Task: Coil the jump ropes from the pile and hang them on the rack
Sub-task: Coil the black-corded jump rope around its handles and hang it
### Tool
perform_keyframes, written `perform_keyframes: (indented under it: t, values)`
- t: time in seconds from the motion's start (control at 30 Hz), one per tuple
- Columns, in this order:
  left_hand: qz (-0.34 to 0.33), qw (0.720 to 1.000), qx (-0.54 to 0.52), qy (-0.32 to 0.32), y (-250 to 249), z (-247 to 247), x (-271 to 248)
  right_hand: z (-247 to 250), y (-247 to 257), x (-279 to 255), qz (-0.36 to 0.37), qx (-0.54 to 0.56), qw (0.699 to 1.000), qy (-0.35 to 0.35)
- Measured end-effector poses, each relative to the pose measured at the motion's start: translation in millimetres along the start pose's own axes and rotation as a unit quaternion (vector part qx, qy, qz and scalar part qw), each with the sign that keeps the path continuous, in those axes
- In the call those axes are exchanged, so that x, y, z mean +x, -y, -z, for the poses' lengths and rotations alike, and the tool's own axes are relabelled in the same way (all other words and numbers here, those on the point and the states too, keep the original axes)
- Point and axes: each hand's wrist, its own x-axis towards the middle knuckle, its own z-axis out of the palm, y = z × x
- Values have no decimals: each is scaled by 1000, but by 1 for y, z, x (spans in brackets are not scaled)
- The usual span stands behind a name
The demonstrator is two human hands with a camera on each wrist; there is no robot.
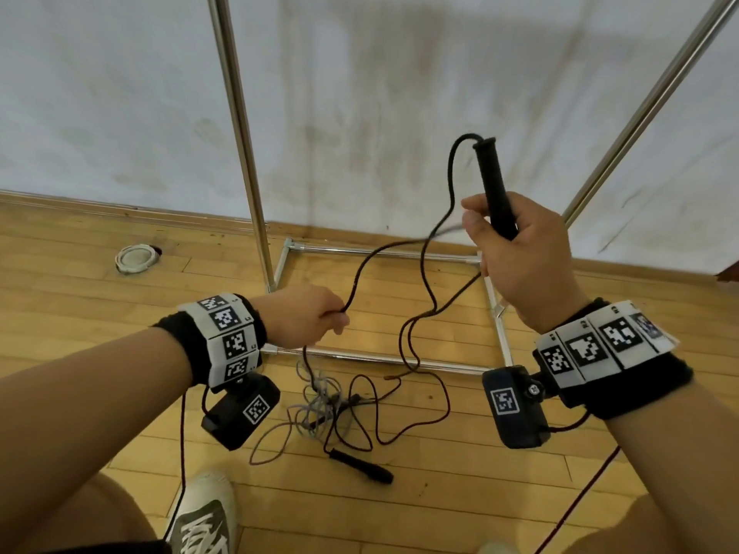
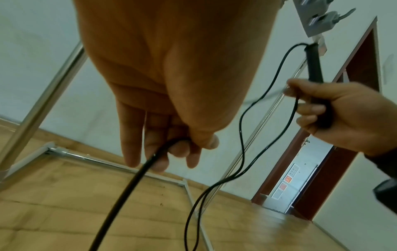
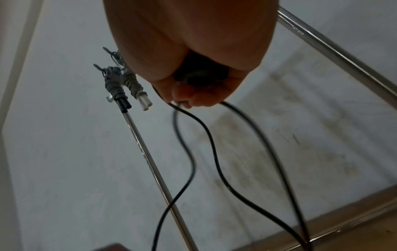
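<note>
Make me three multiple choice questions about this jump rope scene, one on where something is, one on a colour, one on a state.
1. Where is the black rope's second handle?
A. on the floor
B. on the rack
C. in the left hand

2. What colour is the handle in the right hand?
A. white
B. black
C. red

3. How is the left hand engaged?
A. open, idle
B. pinching the black cord
C. gripping the rack pole

Answers: 1 A, it lies on the wood floor by the pile; 2 B, the raised grip is black; 3 B, fingers close on the cord.
</note>
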Motion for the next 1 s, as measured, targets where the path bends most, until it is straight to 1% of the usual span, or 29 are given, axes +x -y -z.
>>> perform_keyframes:
  t: [0.07,0.13,0.23,0.3,0.37,0.43,0.47,0.53,0.67,0.8,0.87,1.0]
  values:
    - [-16,999,-2,-31,-5,6,0,1,-7,-3,-6,-29,999,18]
    - [-37,997,-8,-67,-14,11,0,0,-10,-9,-11,-42,998,56]
    - [-79,988,-42,-127,-30,20,-4,-5,-10,-18,-15,-64,988,137]
    - [-106,979,-60,-166,-41,27,-10,-12,-9,-25,-4,-80,979,190]
    - [-129,968,-65,-205,-51,33,-16,-20,-6,-30,-10,-66,971,231]
    - [-141,958,-79,-236,-55,40,-21,-26,-2,-32,-26,-44,969,243]
    - [-140,957,-87,-240,-54,42,-24,-28,-1,-31,-33,-35,970,239]
    - [-137,963,-86,-217,-50,43,-28,-28,2,-27,-41,-15,974,223]
    - [-125,983,-96,-91,-37,31,-28,-26,9,-24,-21,-19,981,193]
    - [-79,994,-73,-1,-24,11,-20,-26,17,-21,-3,14,991,134]
    - [-67,995,-67,21,-18,2,-18,-22,21,-18,7,28,994,101]
    - [-45,997,-52,31,-9,-5,-14,-14,24,-15,31,33,998,53]
